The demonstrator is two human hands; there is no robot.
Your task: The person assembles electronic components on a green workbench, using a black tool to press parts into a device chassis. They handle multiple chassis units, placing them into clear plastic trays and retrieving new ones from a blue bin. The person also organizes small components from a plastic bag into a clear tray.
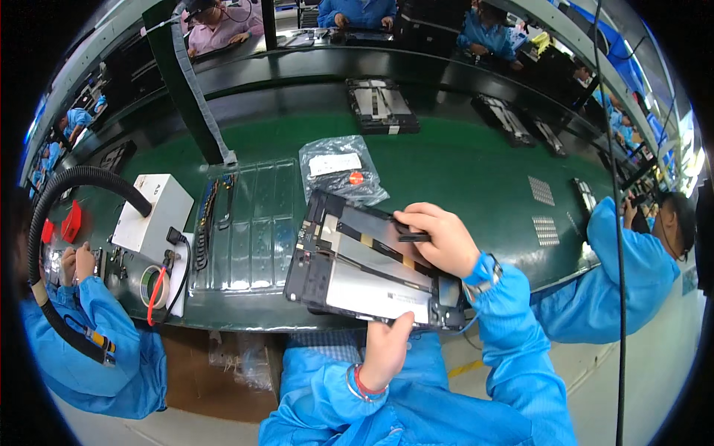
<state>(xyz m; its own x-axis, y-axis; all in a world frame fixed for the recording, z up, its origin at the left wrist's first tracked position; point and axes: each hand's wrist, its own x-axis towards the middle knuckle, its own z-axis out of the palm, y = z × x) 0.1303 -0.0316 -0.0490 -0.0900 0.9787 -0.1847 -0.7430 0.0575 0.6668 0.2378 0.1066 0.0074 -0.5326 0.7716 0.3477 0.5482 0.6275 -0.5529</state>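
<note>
An opened tablet (368, 279), its silver battery cells and circuit board bared, lies tilted at the near edge of the green bench. My left hand (386, 351) is closed on its near edge, the thumb resting on top. Over the tablet's far right side, my right hand (444, 239) pinches a small black part (414, 237); whether it touches the tablet I cannot tell. A clear plastic tray (256, 215) to the left holds a row of similar small black parts (206, 215). Behind the tablet lies a clear plastic bag (341, 169) with a white label and an orange dot.
Farther back on the bench lie more opened tablets (381, 108). To the left stand a white box with a black hose (151, 215) and a tape roll (153, 286). Small metallic pieces lie in sheets (545, 231) at right. Co-workers sit on both sides; a cardboard box (216, 383) is below.
</note>
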